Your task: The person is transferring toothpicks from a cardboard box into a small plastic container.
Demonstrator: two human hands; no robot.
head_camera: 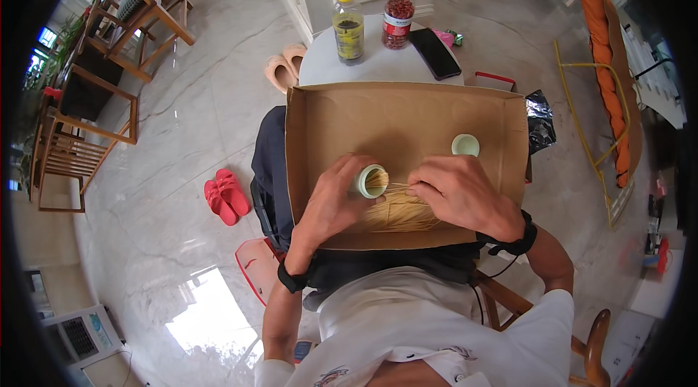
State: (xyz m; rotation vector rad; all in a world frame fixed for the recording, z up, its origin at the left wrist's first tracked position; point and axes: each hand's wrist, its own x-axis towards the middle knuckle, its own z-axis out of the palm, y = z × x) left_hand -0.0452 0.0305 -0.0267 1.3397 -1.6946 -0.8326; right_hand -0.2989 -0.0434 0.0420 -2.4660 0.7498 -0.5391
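My left hand (339,196) grips a pale green cylindrical container (362,184), its open mouth tilted to the right, with some thin wooden sticks, likely toothpicks, inside. Just right of the mouth, my right hand (461,190) has thumb and fingertips pinched together over the ends of a few thin sticks. A loose pile of these sticks (401,215) lies below and between both hands in a shallow cardboard box (349,114) on my lap. Behind my right hand, a round pale green lid (465,145) rests on the box floor.
Beyond the box, a white round table (322,68) holds a yellow-capped bottle (349,32), a red-capped bottle of reddish pieces (398,19) and a black phone (435,53). Red slippers (227,197) lie on the floor at left. A wooden chair (504,294) shows below right.
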